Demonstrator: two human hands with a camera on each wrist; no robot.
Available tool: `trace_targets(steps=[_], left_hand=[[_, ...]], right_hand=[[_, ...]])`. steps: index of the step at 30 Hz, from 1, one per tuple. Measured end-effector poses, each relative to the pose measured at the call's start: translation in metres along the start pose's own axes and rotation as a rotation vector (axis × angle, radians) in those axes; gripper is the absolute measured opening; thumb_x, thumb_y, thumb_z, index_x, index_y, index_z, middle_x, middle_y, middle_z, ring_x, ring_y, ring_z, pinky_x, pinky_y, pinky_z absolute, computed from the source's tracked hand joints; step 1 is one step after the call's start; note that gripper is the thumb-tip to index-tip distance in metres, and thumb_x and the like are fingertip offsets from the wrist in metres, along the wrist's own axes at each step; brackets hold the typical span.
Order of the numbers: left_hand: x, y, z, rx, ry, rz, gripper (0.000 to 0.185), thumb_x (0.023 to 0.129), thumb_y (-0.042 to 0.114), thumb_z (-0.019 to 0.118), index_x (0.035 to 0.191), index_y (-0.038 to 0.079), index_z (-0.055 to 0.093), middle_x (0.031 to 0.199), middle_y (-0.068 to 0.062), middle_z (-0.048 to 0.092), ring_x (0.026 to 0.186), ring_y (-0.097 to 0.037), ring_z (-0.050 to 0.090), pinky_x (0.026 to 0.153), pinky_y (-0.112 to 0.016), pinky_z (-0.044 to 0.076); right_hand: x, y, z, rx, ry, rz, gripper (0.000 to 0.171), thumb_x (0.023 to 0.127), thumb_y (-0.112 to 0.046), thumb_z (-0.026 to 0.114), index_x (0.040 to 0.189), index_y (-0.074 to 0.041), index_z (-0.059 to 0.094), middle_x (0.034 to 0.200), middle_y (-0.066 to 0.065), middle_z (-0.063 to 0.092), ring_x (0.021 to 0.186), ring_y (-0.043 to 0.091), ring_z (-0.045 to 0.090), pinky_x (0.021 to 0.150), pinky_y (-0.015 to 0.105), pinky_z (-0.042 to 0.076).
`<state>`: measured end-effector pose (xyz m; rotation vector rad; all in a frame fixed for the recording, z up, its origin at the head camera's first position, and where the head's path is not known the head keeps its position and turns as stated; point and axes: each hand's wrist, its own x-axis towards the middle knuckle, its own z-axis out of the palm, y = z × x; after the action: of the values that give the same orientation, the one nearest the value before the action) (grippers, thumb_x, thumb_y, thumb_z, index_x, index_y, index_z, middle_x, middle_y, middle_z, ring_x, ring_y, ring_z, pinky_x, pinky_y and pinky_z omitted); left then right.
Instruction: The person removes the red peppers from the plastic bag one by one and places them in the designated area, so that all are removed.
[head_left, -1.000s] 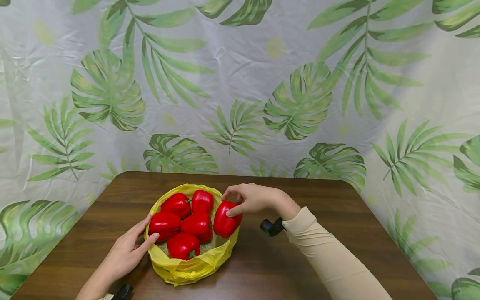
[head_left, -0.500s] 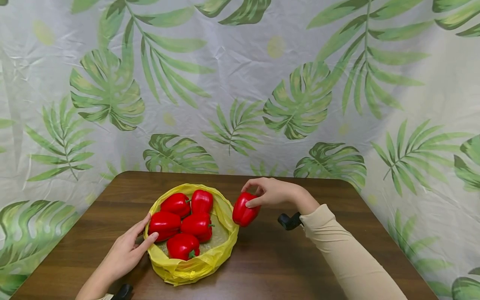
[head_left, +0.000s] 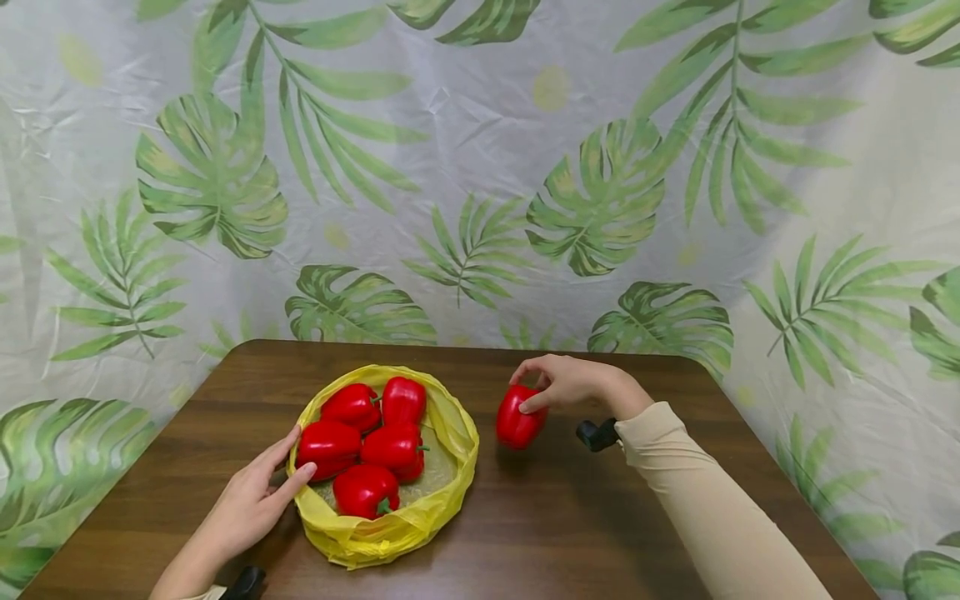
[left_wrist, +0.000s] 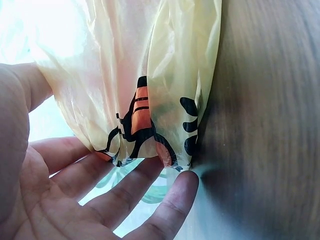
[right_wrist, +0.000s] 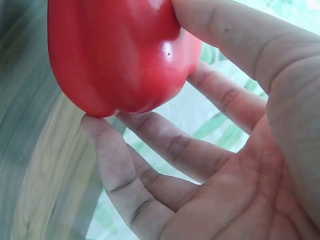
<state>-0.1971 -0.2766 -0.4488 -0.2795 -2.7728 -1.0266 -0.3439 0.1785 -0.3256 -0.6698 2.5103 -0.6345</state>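
A bell pepper (head_left: 517, 423), red and glossy, is pinched between the thumb and fingers of my right hand (head_left: 581, 385), just to the right of a yellow plastic bag (head_left: 360, 546). In the right wrist view the thumb lies on one side of this pepper (right_wrist: 115, 55) and the fingertips meet its lower end. The bag stands with its rim folded down, and several more red peppers (head_left: 327, 450) lie inside, green stems showing on some. My left hand (head_left: 243, 508) rests against the bag's left side, fingers nearly straight; the left wrist view shows the bag's printed wall (left_wrist: 140, 115) by the fingertips.
Everything stands on a dark brown wooden table (head_left: 525, 533). Behind it hangs a pale curtain (head_left: 480, 167) printed with green leaves. A black wrist camera (head_left: 597, 435) sits under the right wrist, another black wrist camera (head_left: 246, 583) under the left.
My right hand has carried one pepper from the bag's right side, over the rim, to the right above the table. My left hand has stayed at the bag.
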Motion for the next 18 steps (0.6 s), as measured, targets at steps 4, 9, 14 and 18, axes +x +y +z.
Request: trace_targets(steps=[4, 9, 14, 18], left_hand=[[0.0, 0.0, 0.0, 0.0, -0.002, 0.001, 0.071, 0.109, 0.035, 0.064, 0.164, -0.003, 0.039, 0.163, -0.034, 0.044, 0.133, -0.052, 0.063, 0.088, -0.05, 0.066], [0.0, 0.0, 0.0, 0.003, -0.005, -0.005, 0.071, 0.109, 0.036, 0.064, 0.164, -0.002, 0.039, 0.163, -0.033, 0.045, 0.132, -0.052, 0.064, 0.088, -0.05, 0.066], [0.0, -0.001, 0.0, 0.002, -0.009, -0.011, 0.07, 0.11, 0.036, 0.063, 0.164, -0.001, 0.039, 0.163, -0.034, 0.045, 0.132, -0.052, 0.064, 0.087, -0.05, 0.066], [0.0, -0.001, 0.0, 0.003, -0.005, -0.007, 0.07, 0.109, 0.036, 0.064, 0.164, -0.001, 0.04, 0.163, -0.034, 0.045, 0.132, -0.051, 0.064, 0.087, -0.05, 0.066]], right_hand=[[0.003, 0.007, -0.001, 0.04, -0.006, 0.026, 0.045, 0.1, -0.025, 0.078, 0.141, -0.013, 0.064, 0.115, 0.013, 0.073, 0.104, 0.022, 0.069, 0.096, 0.046, 0.061], [0.009, 0.015, 0.001, 0.095, -0.04, 0.055, 0.045, 0.099, -0.018, 0.078, 0.14, -0.01, 0.063, 0.116, 0.016, 0.071, 0.102, 0.023, 0.069, 0.094, 0.046, 0.061], [0.015, 0.023, 0.004, 0.136, -0.063, 0.076, 0.046, 0.098, -0.013, 0.077, 0.141, -0.006, 0.062, 0.118, 0.017, 0.071, 0.1, 0.023, 0.068, 0.083, 0.032, 0.058], [0.02, 0.027, 0.006, 0.12, -0.071, 0.066, 0.046, 0.098, -0.011, 0.076, 0.141, -0.004, 0.062, 0.119, 0.016, 0.072, 0.102, 0.022, 0.068, 0.082, 0.029, 0.057]])
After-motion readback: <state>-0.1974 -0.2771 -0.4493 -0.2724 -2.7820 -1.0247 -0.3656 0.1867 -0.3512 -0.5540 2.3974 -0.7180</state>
